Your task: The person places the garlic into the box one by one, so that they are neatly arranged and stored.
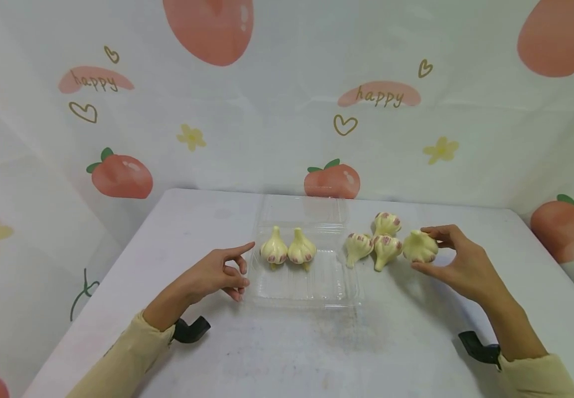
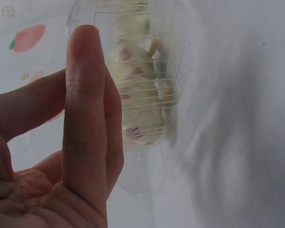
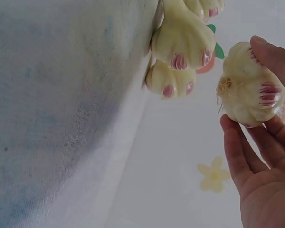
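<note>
A clear plastic container (image 1: pixel 297 286) lies with its lid folded back; two pale garlic bulbs (image 1: pixel 274 250) (image 1: pixel 302 250) sit side by side toward its back left. My left hand (image 1: pixel 214 276) is beside the container's left wall, fingers loosely bent, holding nothing; in the left wrist view the hand (image 2: pixel 85 123) is close to the clear wall (image 2: pixel 175 85). The right hand (image 1: pixel 466 271) pinches a garlic bulb (image 1: pixel 420 247) between thumb and fingers, right of three others. In the right wrist view, that bulb (image 3: pixel 251 88) shows its root end, held by the hand (image 3: pixel 268 190).
Three garlic bulbs (image 1: pixel 387 250) are clustered on the white table (image 1: pixel 267 354) just right of the container. A printed cloth (image 1: pixel 267 121) with fruit, flowers and hearts hangs behind. Black straps with curved ends (image 1: pixel 192 330) (image 1: pixel 480 348) are at both wrists.
</note>
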`<state>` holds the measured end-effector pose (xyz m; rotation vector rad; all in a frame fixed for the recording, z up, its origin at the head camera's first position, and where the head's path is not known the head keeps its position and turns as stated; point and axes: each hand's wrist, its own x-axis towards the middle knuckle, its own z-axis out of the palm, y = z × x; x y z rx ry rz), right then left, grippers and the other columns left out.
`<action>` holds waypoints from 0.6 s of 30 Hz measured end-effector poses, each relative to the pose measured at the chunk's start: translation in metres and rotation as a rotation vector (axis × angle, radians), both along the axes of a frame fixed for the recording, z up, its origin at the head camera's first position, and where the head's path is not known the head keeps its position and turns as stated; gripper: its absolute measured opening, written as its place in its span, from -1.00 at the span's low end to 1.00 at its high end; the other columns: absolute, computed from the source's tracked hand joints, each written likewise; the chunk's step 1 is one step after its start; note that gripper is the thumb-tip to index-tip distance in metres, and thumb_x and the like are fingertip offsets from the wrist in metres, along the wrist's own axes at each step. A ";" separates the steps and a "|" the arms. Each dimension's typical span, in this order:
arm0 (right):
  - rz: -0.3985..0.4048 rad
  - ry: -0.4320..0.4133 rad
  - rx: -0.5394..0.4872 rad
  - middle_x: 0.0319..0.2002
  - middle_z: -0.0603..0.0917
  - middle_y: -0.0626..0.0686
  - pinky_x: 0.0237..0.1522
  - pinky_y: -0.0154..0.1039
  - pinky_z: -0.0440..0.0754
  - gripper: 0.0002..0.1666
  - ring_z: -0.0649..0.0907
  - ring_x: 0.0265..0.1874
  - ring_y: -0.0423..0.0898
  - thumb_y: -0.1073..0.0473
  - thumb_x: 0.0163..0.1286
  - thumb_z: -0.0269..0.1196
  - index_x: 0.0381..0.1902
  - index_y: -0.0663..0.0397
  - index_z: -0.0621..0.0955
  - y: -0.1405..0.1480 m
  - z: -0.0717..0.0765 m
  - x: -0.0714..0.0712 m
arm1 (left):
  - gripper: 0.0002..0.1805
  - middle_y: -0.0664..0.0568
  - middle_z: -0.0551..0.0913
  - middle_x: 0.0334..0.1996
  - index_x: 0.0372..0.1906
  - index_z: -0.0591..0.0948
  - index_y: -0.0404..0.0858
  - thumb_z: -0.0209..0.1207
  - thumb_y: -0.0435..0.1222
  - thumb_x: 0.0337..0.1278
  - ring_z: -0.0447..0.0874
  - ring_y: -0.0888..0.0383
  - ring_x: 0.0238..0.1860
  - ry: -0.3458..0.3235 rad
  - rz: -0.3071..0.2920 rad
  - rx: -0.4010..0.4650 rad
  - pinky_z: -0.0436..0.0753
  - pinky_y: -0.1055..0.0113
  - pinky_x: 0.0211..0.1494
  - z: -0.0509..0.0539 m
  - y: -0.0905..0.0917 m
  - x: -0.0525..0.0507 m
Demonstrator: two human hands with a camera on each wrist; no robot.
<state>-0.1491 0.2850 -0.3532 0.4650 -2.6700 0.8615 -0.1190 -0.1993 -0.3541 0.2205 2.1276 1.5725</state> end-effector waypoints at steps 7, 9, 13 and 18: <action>-0.002 0.007 0.005 0.08 0.44 -0.62 -0.35 -0.54 0.42 -0.22 0.40 -0.16 -0.62 0.00 -0.05 0.62 0.09 -0.06 0.48 0.002 -0.001 0.000 | -0.06 -0.05 0.37 -0.23 0.58 0.07 -0.24 0.26 -0.53 0.13 0.65 0.17 -0.47 0.005 -0.005 0.009 0.81 0.21 -0.31 0.001 0.001 0.000; -0.001 0.012 -0.003 0.07 0.42 -0.66 -0.34 -0.55 0.41 -0.23 0.40 -0.15 -0.61 0.01 -0.05 0.62 0.08 -0.06 0.48 0.001 -0.001 0.000 | -0.06 -0.06 0.37 -0.24 0.58 0.07 -0.26 0.26 -0.53 0.13 0.65 0.17 -0.47 0.010 -0.009 0.012 0.80 0.22 -0.31 0.001 0.001 0.000; -0.014 0.017 0.001 0.08 0.55 -0.38 -0.34 -0.53 0.40 -0.22 0.37 -0.14 -0.62 0.01 -0.06 0.63 0.08 -0.03 0.48 0.000 0.001 0.001 | -0.06 -0.06 0.37 -0.24 0.58 0.06 -0.27 0.25 -0.54 0.14 0.65 0.18 -0.47 0.014 -0.013 0.014 0.80 0.23 -0.32 0.002 0.001 0.001; -0.028 0.034 0.001 0.09 0.59 -0.29 -0.35 -0.52 0.40 -0.22 0.36 -0.14 -0.62 0.01 -0.07 0.63 0.07 -0.01 0.49 -0.001 0.003 0.002 | -0.06 -0.06 0.37 -0.23 0.58 0.06 -0.27 0.25 -0.54 0.13 0.66 0.18 -0.47 0.012 -0.010 0.013 0.80 0.23 -0.31 0.002 0.001 0.001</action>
